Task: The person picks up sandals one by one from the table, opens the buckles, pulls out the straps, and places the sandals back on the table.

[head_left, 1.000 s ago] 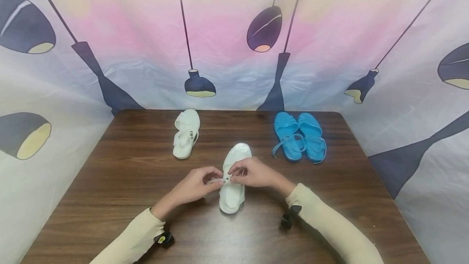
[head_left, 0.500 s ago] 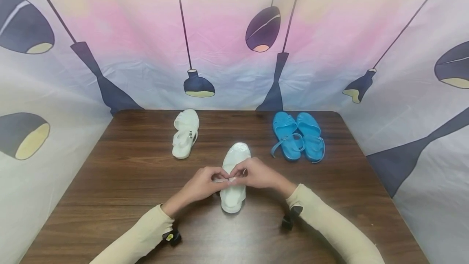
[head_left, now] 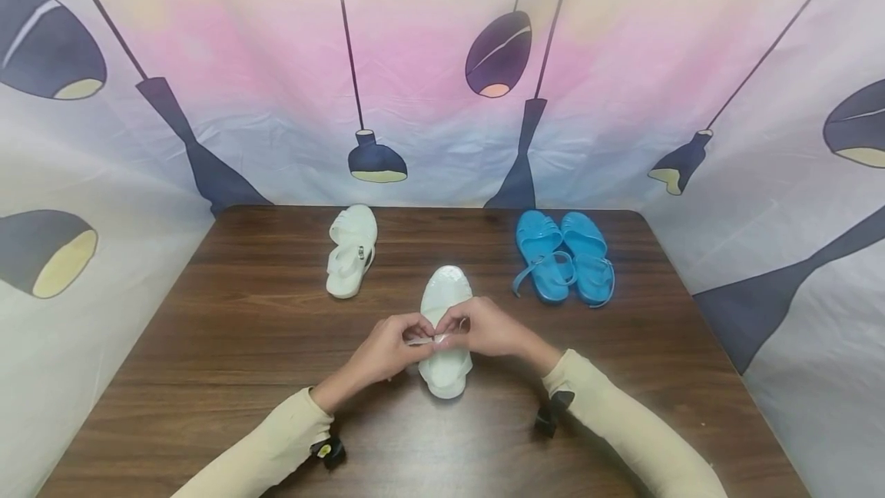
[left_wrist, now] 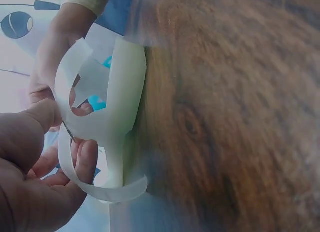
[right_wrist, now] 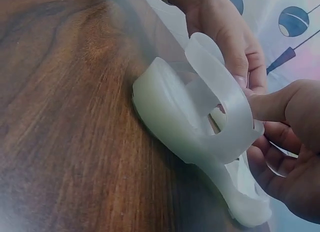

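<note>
A white jelly sandal (head_left: 445, 288) lies sole down on the table, toe pointing away from me. My left hand (head_left: 380, 350) pinches its ankle strap from the left, above the middle of the sandal. From the right, my right hand (head_left: 489, 329) pinches the strap at the same spot, the fingertips of both hands meeting. In the left wrist view the strap (left_wrist: 107, 193) bows out past the left fingers, its free end loose. A thin dark edge, perhaps the buckle, shows between the fingers; they hide most of it. The right wrist view shows the heel strap (right_wrist: 232, 109) standing up.
Another white sandal (head_left: 342, 275) with its strap buckled lies at the back left of the wooden table (head_left: 263, 329). Two blue sandals (head_left: 541, 233) lie side by side at the back right. A cloth printed with lamps (head_left: 435, 160) hangs behind the table.
My left hand has moved right until its fingertips met those of my right hand at the strap. The heel of the white sandal has swung slightly right.
</note>
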Motion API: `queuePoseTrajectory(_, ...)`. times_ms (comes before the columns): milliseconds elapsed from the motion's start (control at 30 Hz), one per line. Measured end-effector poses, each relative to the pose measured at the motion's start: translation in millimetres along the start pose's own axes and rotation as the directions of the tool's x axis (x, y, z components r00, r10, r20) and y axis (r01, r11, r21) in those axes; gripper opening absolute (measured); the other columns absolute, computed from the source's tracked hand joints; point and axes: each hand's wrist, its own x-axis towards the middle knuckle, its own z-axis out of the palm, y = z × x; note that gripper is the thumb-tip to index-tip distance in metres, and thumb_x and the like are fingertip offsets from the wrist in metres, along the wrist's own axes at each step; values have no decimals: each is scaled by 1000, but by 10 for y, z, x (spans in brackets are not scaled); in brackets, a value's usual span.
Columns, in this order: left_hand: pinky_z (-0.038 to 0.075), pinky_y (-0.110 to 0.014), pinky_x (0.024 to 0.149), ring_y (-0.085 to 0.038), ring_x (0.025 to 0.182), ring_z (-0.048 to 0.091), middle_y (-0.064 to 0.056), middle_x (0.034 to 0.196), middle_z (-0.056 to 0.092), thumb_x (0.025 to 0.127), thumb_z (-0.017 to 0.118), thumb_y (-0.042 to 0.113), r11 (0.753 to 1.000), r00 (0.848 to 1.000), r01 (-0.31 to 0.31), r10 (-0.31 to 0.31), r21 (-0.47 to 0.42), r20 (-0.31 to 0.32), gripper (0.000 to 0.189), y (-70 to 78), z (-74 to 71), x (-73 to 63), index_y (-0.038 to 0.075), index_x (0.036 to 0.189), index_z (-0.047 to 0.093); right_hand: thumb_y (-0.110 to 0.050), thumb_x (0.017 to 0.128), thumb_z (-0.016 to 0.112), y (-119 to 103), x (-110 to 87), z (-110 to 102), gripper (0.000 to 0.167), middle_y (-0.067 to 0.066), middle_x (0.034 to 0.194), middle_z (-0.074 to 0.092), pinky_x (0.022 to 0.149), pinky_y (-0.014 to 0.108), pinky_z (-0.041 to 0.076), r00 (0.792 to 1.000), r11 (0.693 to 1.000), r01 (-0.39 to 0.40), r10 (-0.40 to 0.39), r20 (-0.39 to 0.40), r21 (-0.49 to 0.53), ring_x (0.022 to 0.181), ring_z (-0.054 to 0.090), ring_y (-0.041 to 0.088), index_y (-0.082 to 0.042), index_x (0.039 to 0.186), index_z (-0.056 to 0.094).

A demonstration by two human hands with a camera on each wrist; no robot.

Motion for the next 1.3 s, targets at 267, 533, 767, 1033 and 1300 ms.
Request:
queuePoseTrajectory(267,57,-23,74,-9,81,66,0,86,71,87,80,12,999,999,-42,42,-1,5,12,-46,-16,2,9,92,70,-19,87,83,129,-11,33,8,-13,83,70,73,26,56,1000,998,2,-1,-6,67,78,62,7,-19,91,77)
queuePoseTrajectory(533,57,-23,72,-9,80,65,1,84,71,87,80,12,999,999,-48,48,-21,0,12,-74,-17,1,9,93,71,-15,90,80,240,-69,-74,8,-10,88,71,79,30,57,1000,993,14,-17,20,121,85,65,10,-18,93,74)
queuePoseTrajectory(767,57,-23,71,-9,79,65,1,84,70,86,81,12,998,999,-46,46,-36,1,12,-82,-11,-2,8,93,71,-20,95,74,205,-67,-81,12,-4,89,69,81,31,56,999,978,-48,45,20,202,87,64,14,-13,104,71)
queuePoseTrajectory(1033,57,-23,71,-8,78,65,1,83,70,86,81,12,998,1000,-25,24,-59,-13,12,-90,6,2,9,92,72,-24,94,75,133,-11,38,12,-8,90,73,87,32,55,998,983,-66,68,-6,169,93,65,11,-15,102,76)
queuePoseTrajectory(1300,57,-22,69,-5,76,65,3,82,71,85,81,10,999,998,-39,38,-27,-40,9,-103,14,-4,9,91,75,-17,90,79,155,-22,120,5,-8,96,75,88,30,54,996,982,-74,81,-34,172,97,64,11,-16,91,74)
